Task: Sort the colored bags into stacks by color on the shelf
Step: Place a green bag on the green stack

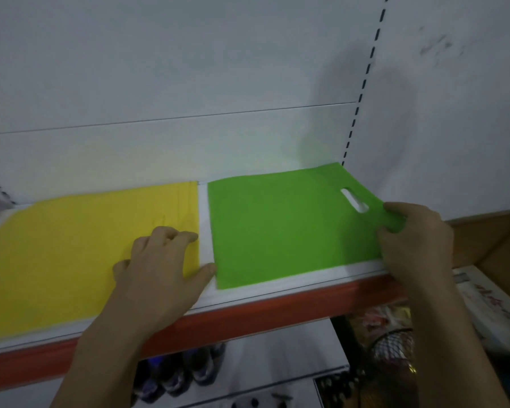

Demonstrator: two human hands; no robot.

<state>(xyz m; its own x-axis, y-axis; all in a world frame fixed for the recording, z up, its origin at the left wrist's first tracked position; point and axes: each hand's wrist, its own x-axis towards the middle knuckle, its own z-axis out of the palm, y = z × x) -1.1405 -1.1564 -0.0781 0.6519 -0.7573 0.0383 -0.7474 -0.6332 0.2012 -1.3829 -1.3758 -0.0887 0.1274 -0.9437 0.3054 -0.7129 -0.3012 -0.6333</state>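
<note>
- Head view: the shelf (306, 279) is a flat white board with a red strip along its front edge. Behind it stands a smooth white back panel (189, 83) with a slotted upright (362, 86).
- The yellow bag (71, 254) lies flat on the left part of the shelf. It is a thin, matte, almost square sheet of fabric-like material.
- The green bag (277, 228) lies just beside it on the right, with a narrow white band of the shelf between them. It is the same matte material, and it has an oval handle cut-out (354, 200) near its right edge.
- The left hand (159, 269) rests palm down on the right front part of the yellow bag. Its fingers are loosely bent and hold nothing. The thumb reaches to the left front corner of the green bag.
- The right hand (415, 240) pinches the right edge of the green bag between thumb and curled fingers, beside the cut-out. The fabric is lifted and creased there.
- Under the shelf, dark blurred objects and a black wire mesh basket (395, 343) are visible.
</note>
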